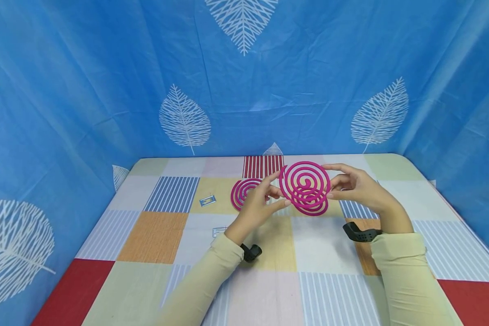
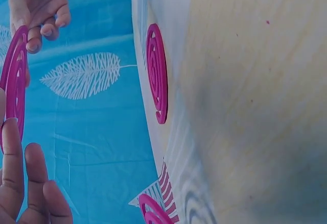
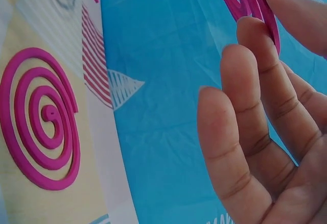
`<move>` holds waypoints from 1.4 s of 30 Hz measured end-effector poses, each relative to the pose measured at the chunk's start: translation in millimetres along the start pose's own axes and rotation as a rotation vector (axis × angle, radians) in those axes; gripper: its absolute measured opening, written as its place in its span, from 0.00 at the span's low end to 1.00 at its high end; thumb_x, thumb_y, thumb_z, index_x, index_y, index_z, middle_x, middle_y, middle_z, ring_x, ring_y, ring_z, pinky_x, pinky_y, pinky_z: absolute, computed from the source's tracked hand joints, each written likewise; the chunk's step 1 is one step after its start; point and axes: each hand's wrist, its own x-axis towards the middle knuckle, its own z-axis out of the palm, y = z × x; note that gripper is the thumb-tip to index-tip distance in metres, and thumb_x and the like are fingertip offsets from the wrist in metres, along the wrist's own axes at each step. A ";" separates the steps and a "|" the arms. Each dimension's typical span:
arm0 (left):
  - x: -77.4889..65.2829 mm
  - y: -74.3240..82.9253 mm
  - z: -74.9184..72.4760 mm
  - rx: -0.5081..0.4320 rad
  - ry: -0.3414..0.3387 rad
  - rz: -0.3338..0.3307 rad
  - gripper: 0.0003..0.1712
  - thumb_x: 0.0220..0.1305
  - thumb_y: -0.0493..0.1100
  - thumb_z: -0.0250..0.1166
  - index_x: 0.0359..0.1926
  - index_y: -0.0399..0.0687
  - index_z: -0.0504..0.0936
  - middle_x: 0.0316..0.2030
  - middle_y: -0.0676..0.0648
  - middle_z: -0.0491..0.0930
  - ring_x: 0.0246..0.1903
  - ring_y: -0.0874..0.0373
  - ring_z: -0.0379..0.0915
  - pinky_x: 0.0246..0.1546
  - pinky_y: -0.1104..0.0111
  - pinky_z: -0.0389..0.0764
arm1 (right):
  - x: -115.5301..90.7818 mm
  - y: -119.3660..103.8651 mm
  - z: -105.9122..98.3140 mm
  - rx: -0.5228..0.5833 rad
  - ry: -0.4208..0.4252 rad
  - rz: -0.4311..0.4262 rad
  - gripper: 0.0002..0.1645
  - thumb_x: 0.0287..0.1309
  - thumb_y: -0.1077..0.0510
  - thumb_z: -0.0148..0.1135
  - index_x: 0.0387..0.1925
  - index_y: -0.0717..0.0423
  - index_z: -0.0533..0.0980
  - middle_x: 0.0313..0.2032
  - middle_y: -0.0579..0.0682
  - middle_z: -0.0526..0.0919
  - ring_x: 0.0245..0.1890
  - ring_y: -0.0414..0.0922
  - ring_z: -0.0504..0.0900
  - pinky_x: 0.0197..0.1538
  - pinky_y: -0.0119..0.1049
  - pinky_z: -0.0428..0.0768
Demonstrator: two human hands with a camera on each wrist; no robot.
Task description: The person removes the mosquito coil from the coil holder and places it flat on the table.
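Note:
Both hands hold a pink mosquito coil up above the table, its flat spiral facing the head camera. My left hand grips its left edge between thumb and forefinger. At the opposite edge, my right hand pinches the coil, with the other fingers loosely bent. Behind the held one, a second coil lies on the table and shows through its gaps. A third coil lies further left, partly hidden by my left hand.
Two small, flat, silvery metal pieces lie left of the coils: one metal piece in plain sight, the other metal piece partly behind the left wrist. A patchwork cloth covers the table. Blue leaf-print curtains enclose its back and sides.

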 end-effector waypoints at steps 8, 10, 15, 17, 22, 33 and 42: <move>3.4 0.9 7.0 -0.013 -0.006 -0.004 0.45 0.69 0.39 0.76 0.82 0.42 0.65 0.41 0.45 0.88 0.48 0.54 0.82 0.56 0.54 0.81 | -3.8 7.8 -6.7 0.024 0.002 -0.011 0.38 0.66 0.75 0.68 0.75 0.61 0.70 0.40 0.54 0.90 0.40 0.45 0.89 0.44 0.34 0.87; 3.7 0.3 8.6 -0.005 -0.003 -0.006 0.45 0.70 0.39 0.76 0.82 0.41 0.65 0.41 0.46 0.88 0.47 0.55 0.82 0.54 0.58 0.81 | -4.0 9.3 -7.9 0.039 -0.002 -0.022 0.38 0.66 0.76 0.68 0.75 0.58 0.72 0.41 0.54 0.91 0.40 0.45 0.88 0.45 0.34 0.87; 5.3 -2.1 13.0 -0.012 -0.004 -0.005 0.45 0.70 0.39 0.76 0.82 0.40 0.65 0.41 0.46 0.89 0.46 0.56 0.82 0.53 0.59 0.81 | -4.8 12.7 -10.9 0.060 -0.019 -0.030 0.39 0.65 0.76 0.67 0.73 0.50 0.74 0.41 0.50 0.91 0.40 0.44 0.88 0.45 0.34 0.87; 6.1 -3.0 15.0 -0.024 -0.008 -0.005 0.45 0.70 0.39 0.76 0.82 0.41 0.65 0.40 0.47 0.89 0.45 0.58 0.82 0.53 0.58 0.81 | -5.8 14.6 -12.7 0.061 -0.023 -0.031 0.39 0.65 0.76 0.67 0.73 0.48 0.74 0.40 0.48 0.91 0.40 0.44 0.88 0.44 0.34 0.87; 9.3 -3.5 20.6 -0.053 -0.016 -0.006 0.45 0.70 0.39 0.75 0.82 0.43 0.65 0.40 0.46 0.89 0.42 0.62 0.80 0.50 0.63 0.81 | -8.5 19.5 -17.2 0.088 -0.030 -0.045 0.41 0.65 0.78 0.66 0.72 0.44 0.75 0.40 0.49 0.90 0.40 0.44 0.88 0.44 0.34 0.87; 13.2 -2.8 31.7 -0.095 -0.022 -0.029 0.45 0.71 0.39 0.75 0.82 0.44 0.64 0.41 0.45 0.90 0.41 0.66 0.80 0.50 0.69 0.80 | -13.2 27.5 -24.6 0.148 -0.039 -0.028 0.41 0.66 0.79 0.64 0.71 0.40 0.76 0.39 0.49 0.90 0.39 0.43 0.88 0.44 0.33 0.87; 15.8 -6.9 41.0 -0.129 -0.023 -0.039 0.45 0.71 0.38 0.74 0.83 0.45 0.64 0.41 0.46 0.88 0.39 0.68 0.78 0.50 0.71 0.81 | -16.7 31.1 -29.0 0.109 -0.022 0.005 0.41 0.66 0.78 0.66 0.70 0.38 0.76 0.39 0.49 0.89 0.40 0.45 0.89 0.46 0.33 0.88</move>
